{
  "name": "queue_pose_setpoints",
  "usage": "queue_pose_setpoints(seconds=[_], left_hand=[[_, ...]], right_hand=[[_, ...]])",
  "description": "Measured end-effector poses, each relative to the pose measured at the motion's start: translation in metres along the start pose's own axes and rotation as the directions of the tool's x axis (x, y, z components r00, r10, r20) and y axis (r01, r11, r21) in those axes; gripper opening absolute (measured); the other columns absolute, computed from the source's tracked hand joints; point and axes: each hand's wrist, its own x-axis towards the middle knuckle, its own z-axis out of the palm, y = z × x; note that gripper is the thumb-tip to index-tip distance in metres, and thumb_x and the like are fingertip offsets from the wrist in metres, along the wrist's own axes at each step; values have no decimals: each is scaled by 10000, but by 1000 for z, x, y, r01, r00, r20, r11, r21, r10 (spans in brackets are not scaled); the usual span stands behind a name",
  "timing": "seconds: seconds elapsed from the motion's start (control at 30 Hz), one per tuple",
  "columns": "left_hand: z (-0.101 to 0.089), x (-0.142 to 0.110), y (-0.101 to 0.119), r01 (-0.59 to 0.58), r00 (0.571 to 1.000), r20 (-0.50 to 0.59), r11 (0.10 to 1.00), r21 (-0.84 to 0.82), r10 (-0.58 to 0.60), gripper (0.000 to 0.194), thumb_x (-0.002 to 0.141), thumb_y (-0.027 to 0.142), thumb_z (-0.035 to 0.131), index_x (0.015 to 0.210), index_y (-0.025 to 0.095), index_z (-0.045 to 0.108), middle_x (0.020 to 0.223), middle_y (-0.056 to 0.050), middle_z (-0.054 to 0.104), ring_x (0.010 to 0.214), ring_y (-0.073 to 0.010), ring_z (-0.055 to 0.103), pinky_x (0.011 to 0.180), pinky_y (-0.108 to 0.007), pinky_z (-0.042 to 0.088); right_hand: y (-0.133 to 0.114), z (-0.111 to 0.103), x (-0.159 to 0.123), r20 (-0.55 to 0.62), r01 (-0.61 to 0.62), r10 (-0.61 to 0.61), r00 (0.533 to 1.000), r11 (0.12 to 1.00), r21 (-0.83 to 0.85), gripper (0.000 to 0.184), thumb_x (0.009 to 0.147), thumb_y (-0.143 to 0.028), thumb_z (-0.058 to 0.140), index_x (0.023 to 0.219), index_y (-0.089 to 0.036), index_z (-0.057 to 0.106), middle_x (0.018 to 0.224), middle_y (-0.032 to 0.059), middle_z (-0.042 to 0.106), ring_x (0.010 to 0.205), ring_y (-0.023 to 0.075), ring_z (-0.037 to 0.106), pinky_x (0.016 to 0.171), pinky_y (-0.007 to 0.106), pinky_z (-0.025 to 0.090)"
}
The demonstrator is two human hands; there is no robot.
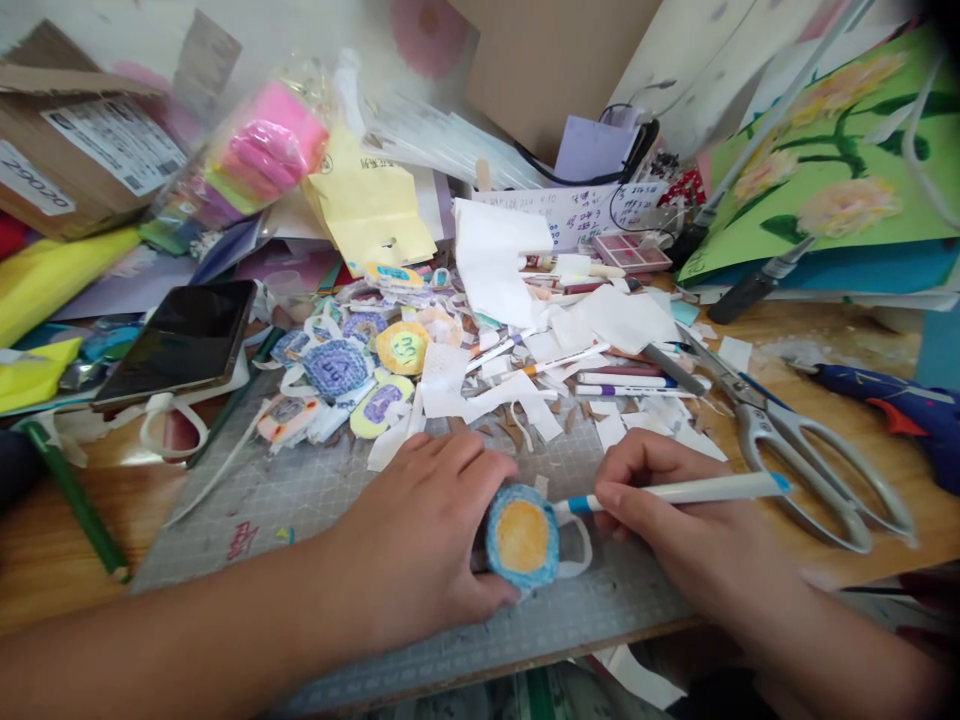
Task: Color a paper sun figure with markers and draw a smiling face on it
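Observation:
My left hand [427, 520] lies on the grey cutting mat [300, 490], fingers curled, pressing down a round paper cutout [523, 535] with an orange middle and a blue rim. My right hand [675, 530] is closed on a white pen with a blue tip [675, 492]. The pen's tip touches the cutout's right edge. A white paper loop sticks out beside the cutout under the pen.
Several coloured paper cutouts [360, 370] and white scraps [525, 390] pile behind the hands, with markers [622, 380] among them. Grey scissors [795, 440] and a blue glue gun [892, 405] lie right. A phone [180, 340] and green pencil [71, 495] lie left.

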Motion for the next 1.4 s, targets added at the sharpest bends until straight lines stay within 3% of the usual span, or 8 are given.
queue_pose_setpoints(seconds=[0.17, 0.5, 1.07, 1.2, 1.4], left_hand=[[-1, 0, -1, -11, 1000, 16, 1000, 16, 10, 502, 576, 398, 753, 1002, 230, 548, 952, -33, 533, 899, -263, 506, 809, -427, 375], [0, -1, 0, -13, 1000, 8, 1000, 22, 13, 464, 599, 382, 723, 1005, 239, 549, 942, -27, 517, 891, -260, 498, 816, -444, 373], [-1, -2, 0, -20, 1000, 21, 1000, 5, 20, 446, 612, 360, 708, 1012, 243, 548, 963, -30, 520, 899, -255, 499, 822, -430, 367], [-3, -1, 1, -27, 999, 33, 1000, -3, 28, 454, 615, 346, 705, 1028, 237, 552, 968, -36, 523, 908, -258, 502, 821, -428, 371], [-5, -1, 4, -31, 998, 50, 999, 20, 30, 492, 619, 391, 716, 1056, 231, 556, 971, -47, 540, 916, -260, 522, 833, -420, 380]], right_hand=[[1, 2, 3, -20, -37, 38, 999, 997, 71, 158, 753, -269, 615, 620, -215, 549, 502, -49, 565, 470, 111, 476, 447, 218, 346], [4, -1, 0, -17, -10, 11, 1000, 998, 61, 164, 747, -244, 612, 603, -210, 539, 513, -44, 552, 481, 110, 440, 448, 224, 318], [11, -3, 1, -12, -43, 48, 999, 970, 239, 175, 749, -234, 630, 603, -210, 537, 515, -41, 538, 469, 110, 424, 429, 220, 299], [7, -1, 3, -17, -7, 11, 1000, 978, 210, 158, 778, -252, 623, 643, -210, 553, 546, -31, 553, 506, 127, 468, 466, 238, 343], [1, -2, 4, 11, 6, -6, 1000, 1000, -2, 204, 802, -289, 607, 616, -220, 560, 526, -27, 551, 502, 144, 499, 465, 249, 384]])
